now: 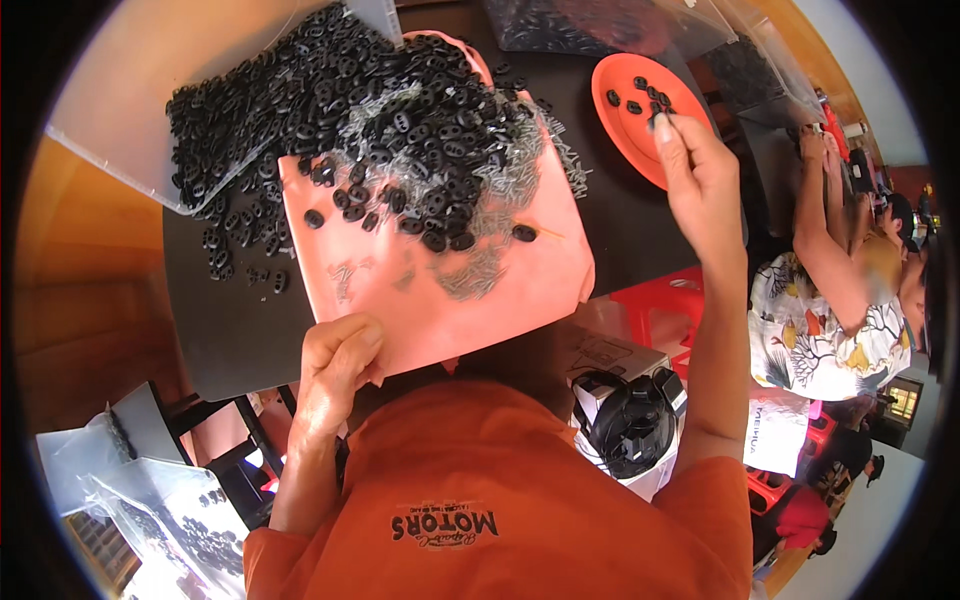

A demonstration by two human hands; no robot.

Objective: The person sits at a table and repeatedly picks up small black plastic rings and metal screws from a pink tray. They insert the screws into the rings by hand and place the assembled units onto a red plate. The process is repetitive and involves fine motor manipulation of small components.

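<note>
My right hand (697,180) is at the orange oval plate (610,75) on the right, thumb and finger pinched on a small black oval plastic piece (657,118). Several similar black pieces (640,84) lie on that plate. My left hand (338,360) is closed on the near left edge of a pink sheet (450,335), thumb on top. Across this sheet spreads a heap of black oval two-holed pieces (430,150). Short thin silvery pins (475,275) lie among them and in loose patches. A single black piece (523,233) sits apart near the sheet's right side.
A clear plastic bin (120,150) lies tipped at the left, with black pieces spilling onto the dark table (225,335). Another clear bin (600,45) stands at the far side. Below the table's right edge are a red stool (655,305) and a black coiled device (630,425). Other people (830,320) sit at the right.
</note>
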